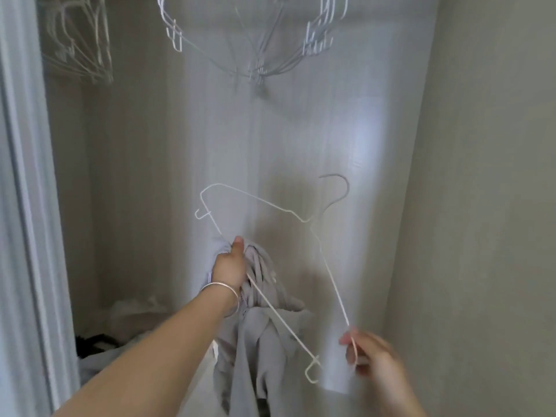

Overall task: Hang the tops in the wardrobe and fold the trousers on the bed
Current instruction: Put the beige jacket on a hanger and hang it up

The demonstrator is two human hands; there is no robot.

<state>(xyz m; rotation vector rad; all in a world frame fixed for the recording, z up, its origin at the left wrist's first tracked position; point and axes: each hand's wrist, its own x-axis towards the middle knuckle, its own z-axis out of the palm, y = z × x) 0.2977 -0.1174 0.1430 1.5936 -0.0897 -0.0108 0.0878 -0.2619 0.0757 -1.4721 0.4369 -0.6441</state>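
I face into the wardrobe. My left hand (229, 266) is raised at centre and grips a bunched grey top (255, 341), which hangs down below my wrist. A white wire hanger (258, 201) is tilted in front of it, hook to the upper right. Its bottom bar passes by my left hand; I cannot tell whether that hand also pinches it. My right hand (371, 356), blurred at the lower right, pinches the hanger's lower shoulder end.
Several empty white hangers (255, 40) hang from the top of the wardrobe at centre, more hangers (81, 46) at upper left. Pale and dark clothes (114, 335) lie heaped on the wardrobe floor at lower left. A door frame (27, 206) runs down the left; a wall (481, 206) stands right.
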